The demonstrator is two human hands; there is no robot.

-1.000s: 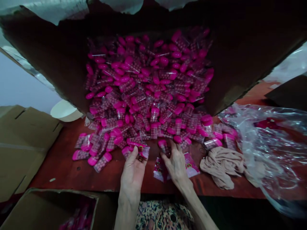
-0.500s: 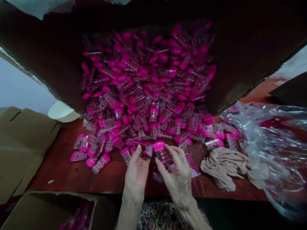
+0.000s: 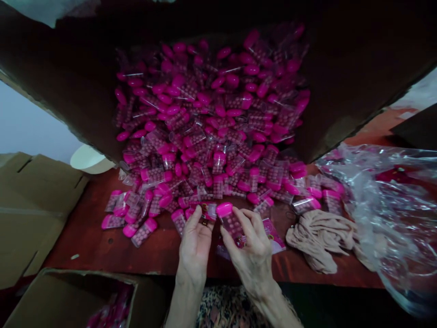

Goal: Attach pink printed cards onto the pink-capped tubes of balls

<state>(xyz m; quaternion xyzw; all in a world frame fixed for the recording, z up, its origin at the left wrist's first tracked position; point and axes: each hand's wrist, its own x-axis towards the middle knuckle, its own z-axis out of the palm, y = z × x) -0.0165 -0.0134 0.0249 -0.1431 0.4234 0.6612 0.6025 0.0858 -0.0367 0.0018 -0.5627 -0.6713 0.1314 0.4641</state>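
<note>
My right hand (image 3: pixel 251 246) grips a small clear container (image 3: pixel 230 221) with a bright pink cap. Round pink balls fill it, and its cap points up and to the left. Just left of it, my left hand (image 3: pixel 195 241) pinches a small pink printed plastic wrapper (image 3: pixel 208 210) between thumb and fingers. The wrapper and the container are close, with a narrow gap between them. Beneath and beside my right hand lie more pink printed wrappers (image 3: pixel 275 237) on the red table (image 3: pixel 88 250). A ring shows on one left finger.
A big heap of similar pink-capped containers (image 3: pixel 218 123) spills from a large carton lying on its side (image 3: pixel 341 91). At right are a beige cloth (image 3: pixel 321 237) and clear plastic film (image 3: pixel 396 228). An open box (image 3: pixel 143 300) with pink packets stands low left, near a white bowl (image 3: pixel 90 160).
The container in my right hand has shifted very slightly left and tilted a little. My left hand stays almost still with the wrapper. The view has moved slightly.
</note>
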